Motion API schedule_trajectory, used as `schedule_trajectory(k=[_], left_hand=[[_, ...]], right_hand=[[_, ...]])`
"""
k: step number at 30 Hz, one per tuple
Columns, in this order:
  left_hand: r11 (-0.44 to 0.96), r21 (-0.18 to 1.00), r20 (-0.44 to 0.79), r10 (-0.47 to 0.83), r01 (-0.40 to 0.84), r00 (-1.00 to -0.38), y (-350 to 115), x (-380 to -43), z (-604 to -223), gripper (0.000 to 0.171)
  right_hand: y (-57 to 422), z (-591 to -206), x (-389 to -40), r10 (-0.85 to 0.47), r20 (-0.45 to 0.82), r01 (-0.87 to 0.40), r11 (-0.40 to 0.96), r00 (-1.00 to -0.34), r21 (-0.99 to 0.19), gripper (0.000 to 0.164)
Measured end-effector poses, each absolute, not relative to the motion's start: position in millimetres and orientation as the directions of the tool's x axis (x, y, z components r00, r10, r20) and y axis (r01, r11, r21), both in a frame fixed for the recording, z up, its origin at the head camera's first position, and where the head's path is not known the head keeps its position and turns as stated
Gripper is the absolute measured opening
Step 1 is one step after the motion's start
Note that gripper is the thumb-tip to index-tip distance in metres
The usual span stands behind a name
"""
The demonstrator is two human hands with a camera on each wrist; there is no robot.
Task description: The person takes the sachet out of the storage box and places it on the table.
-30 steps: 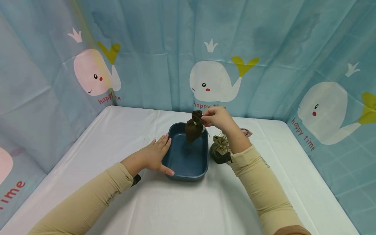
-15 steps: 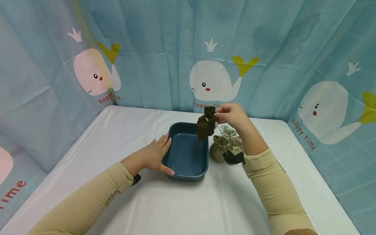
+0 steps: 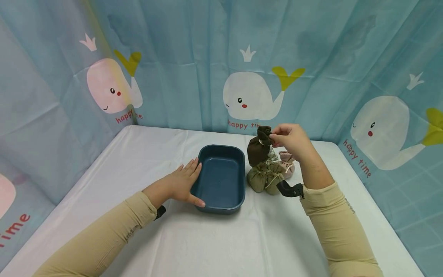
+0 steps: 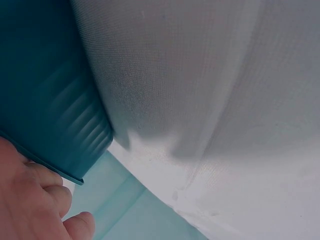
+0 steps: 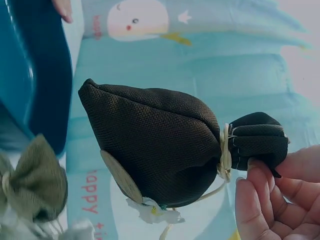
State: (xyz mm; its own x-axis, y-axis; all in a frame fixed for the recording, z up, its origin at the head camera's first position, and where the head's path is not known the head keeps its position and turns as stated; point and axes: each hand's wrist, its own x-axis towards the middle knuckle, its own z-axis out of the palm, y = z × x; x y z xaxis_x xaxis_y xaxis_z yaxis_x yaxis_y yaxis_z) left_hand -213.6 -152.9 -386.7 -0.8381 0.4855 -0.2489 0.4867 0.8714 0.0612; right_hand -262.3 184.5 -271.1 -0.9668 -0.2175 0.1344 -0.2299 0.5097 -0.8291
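Observation:
My right hand (image 3: 290,139) pinches the gathered neck of a dark brown drawstring pouch (image 3: 258,151), which hangs above a group of pouches right of the tray. In the right wrist view the pouch (image 5: 155,140) shows its pale cord, a round wooden tag and a small white flower. My left hand (image 3: 181,181) lies with straight, spread fingers against the left rim of a blue rectangular tray (image 3: 243,184). Nothing lies inside the tray. In the left wrist view the fingers (image 4: 50,195) touch the tray's rim, and the ribbed outer wall (image 4: 75,110) shows.
Two olive-green pouches (image 3: 257,177) stand close to the tray's right side. Behind them are a pink pouch (image 3: 287,166) and a pale one, partly covered by the brown pouch. A white cloth (image 3: 207,246) covers the table, and a blue whale-print curtain (image 3: 173,84) surrounds it.
My right hand has carried the brown pouch rightward, from over the tray to above the other pouches. The left hand and tray have stayed put.

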Motion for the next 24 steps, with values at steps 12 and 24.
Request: schedule_trajectory(k=[12, 24], left_hand=[[0.874, 0.065, -0.248, 0.481, 0.481, -0.841, -151.1, -212.3, -386.2, 0.132], [0.865, 0.072, -0.252, 0.497, 0.496, -0.831, -152.7, -214.0, -384.1, 0.132]], right_hand=[[223.8, -271.5, -249.7, -0.134, 0.18, -0.225, 0.567, -0.974, -0.792, 0.021], [258.3, -273.8, -239.3, -0.081, 0.176, -0.189, 0.594, -0.981, -0.782, 0.025]])
